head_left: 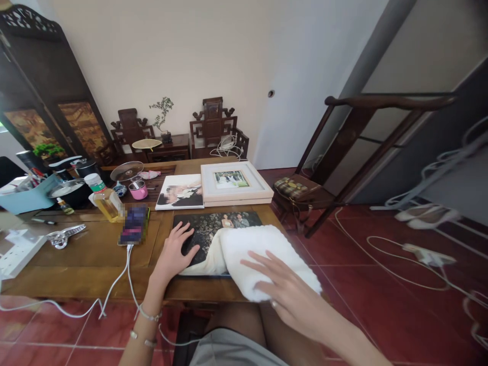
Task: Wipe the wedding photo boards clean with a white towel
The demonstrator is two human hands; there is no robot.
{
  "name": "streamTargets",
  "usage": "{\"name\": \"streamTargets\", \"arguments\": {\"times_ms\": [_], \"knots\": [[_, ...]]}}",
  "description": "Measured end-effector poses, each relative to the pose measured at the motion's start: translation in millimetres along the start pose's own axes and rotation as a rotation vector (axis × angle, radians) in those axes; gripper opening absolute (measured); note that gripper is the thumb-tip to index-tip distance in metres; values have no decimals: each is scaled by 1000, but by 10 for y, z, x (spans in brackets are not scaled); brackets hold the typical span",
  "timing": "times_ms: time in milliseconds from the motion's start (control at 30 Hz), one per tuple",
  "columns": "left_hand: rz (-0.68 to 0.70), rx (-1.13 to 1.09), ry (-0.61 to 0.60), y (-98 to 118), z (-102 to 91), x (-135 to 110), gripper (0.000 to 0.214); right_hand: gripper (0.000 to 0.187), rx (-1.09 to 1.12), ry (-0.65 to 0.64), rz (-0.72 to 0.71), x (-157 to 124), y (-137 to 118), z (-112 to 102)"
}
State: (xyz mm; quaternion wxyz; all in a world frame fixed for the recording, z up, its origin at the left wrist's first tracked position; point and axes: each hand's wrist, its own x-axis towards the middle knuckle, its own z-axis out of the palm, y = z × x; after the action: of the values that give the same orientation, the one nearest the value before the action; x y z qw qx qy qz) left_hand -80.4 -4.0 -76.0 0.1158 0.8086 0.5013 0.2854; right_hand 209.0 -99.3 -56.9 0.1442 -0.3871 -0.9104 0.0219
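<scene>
A large photo print (208,241) of two people, one in a wide pale gown, lies flat near the table's front edge. My left hand (178,250) rests on its left side, fingers spread. Across the print's right part lies a folded white towel (263,241), which hangs past the table's right corner. On top of the towel is my right hand (287,292), its fingers stretched out and apart, pressing rather than gripping. The towel hides the lower right of the print.
Behind the print are a white-covered photo album (180,192) and stacked framed pictures (236,183). To the left lie a phone (134,223) on a white cable, a bottle (104,198), a pink cup (138,190), a hair clip (64,236) and a power strip (21,251). A wooden chair (343,137) stands right.
</scene>
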Motion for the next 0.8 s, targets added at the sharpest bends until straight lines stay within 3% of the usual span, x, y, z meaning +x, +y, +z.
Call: {"name": "streamTargets", "arguments": {"times_ms": [133,333,467,600,800], "knots": [[-4,32,-33,31,-27,7,47,46,10,5,-11,-27,83,7],[-8,60,-91,52,-58,0,66,50,-24,80,93,447,586,104],[-29,68,-120,54,-62,-5,67,49,-37,104,150,671,758,164],[-48,77,-132,53,-68,3,65,49,-19,116,153,648,638,180],[-84,87,-136,16,-43,15,71,49,29,23,55,312,95,61]]}}
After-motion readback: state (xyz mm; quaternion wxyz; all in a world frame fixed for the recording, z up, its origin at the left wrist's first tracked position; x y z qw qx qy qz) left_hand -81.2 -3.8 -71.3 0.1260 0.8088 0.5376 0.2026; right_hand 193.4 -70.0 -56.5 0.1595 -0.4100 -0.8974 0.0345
